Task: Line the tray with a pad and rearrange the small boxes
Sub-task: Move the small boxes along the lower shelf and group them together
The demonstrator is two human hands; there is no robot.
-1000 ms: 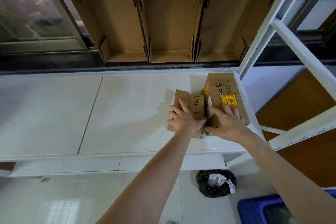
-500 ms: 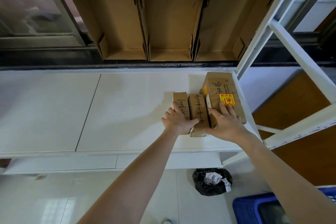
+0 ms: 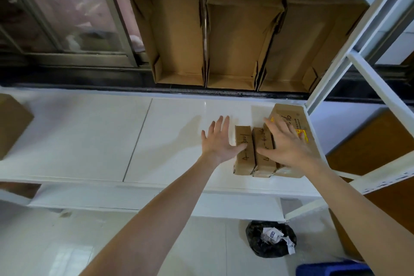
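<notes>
A glossy white shelf (image 3: pixel 89 136) carries 2 narrow brown cardboard boxes (image 3: pixel 254 152), long axes running away from the person. The left hand (image 3: pixel 218 141) and right hand (image 3: pixel 284 145) flank them, fingers spread, gripping nothing.

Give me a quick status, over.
Left hand open, right hand open, both over small boxes. Boxes side by side on white shelf. Nothing blocking.

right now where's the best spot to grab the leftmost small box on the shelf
Take the leftmost small box by its near end, coming from the shelf's front edge. Its right long side sits tight against the middle small box, so fingers won't fit there. The left side and near end are free; the left hand, open, is already beside it.
</notes>
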